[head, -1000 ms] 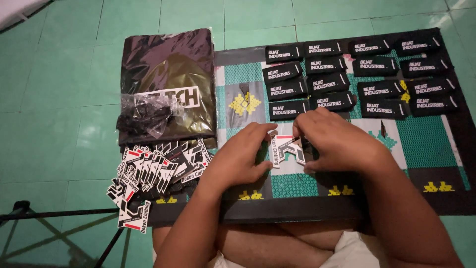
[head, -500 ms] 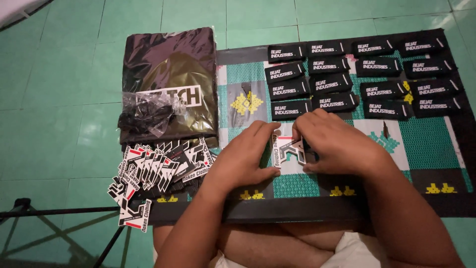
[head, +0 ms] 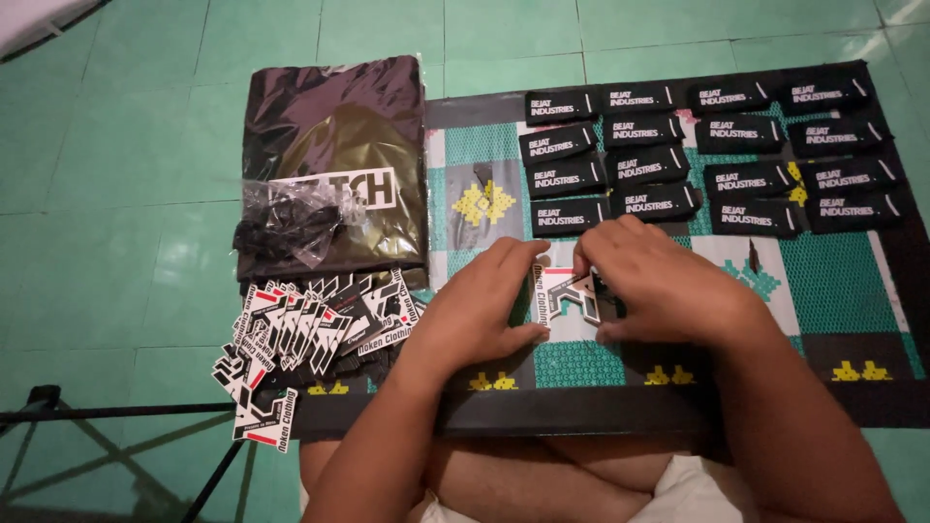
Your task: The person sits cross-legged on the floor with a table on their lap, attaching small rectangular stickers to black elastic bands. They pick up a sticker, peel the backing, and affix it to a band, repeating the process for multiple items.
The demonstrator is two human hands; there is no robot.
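Pinching a small white card with a black, grey and red graphic [head: 570,295] between both hands, the person works over a patterned green mat [head: 833,266], which serves here as the landmark. The card sits near the mat's front edge, left of its middle, and appears to lie flat or nearly flat against it. The left hand [head: 481,312] holds the card's left edge, thumb below and fingers curled along the side; the right hand [head: 659,286] covers the card's right edge, fingers bent close together and the tips pressed at the card's top right, where a small dark piece seems to be held against it, though what that piece is cannot be told. The card's long axis runs away from the body, so the two hands face each other across its short width, and both are equally close, each touching it. Across the mat's far half, well apart from the hands, lie rows of black rectangular labels [head: 649,165]. Off the mat's left edge, a fanned heap of matching graphic cards [head: 300,334] lies beside the left forearm, and beyond it, at the mat's far left corner, rests a folded dark garment in a clear bag [head: 334,145] with a crumpled bag of small dark items [head: 286,225] on top.
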